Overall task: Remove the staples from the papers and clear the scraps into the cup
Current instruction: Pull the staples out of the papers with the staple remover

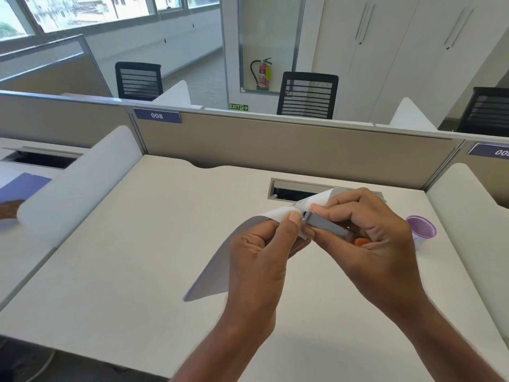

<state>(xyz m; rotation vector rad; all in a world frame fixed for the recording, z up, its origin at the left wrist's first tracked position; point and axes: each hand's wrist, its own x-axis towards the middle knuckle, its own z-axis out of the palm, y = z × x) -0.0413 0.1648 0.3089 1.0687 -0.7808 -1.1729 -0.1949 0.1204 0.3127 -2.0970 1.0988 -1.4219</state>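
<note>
Papers (217, 268) raised above the tabletop (124, 244), pinched at the stapled corner by left hand (261, 252); right hand (366, 232) closed around staple remover (325, 224). Thin, floppy, tearable (best held beside the staple). Cup (421, 230) near, right.

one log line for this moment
left hand: holds papers | right hand: staple remover at corner | cup: upright, right

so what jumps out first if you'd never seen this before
Two hands meet mid-desk: the left hand pinches folded white papers while the right hand presses a grey metal staple remover to their corner. A purple cup stands just right of them.
</note>
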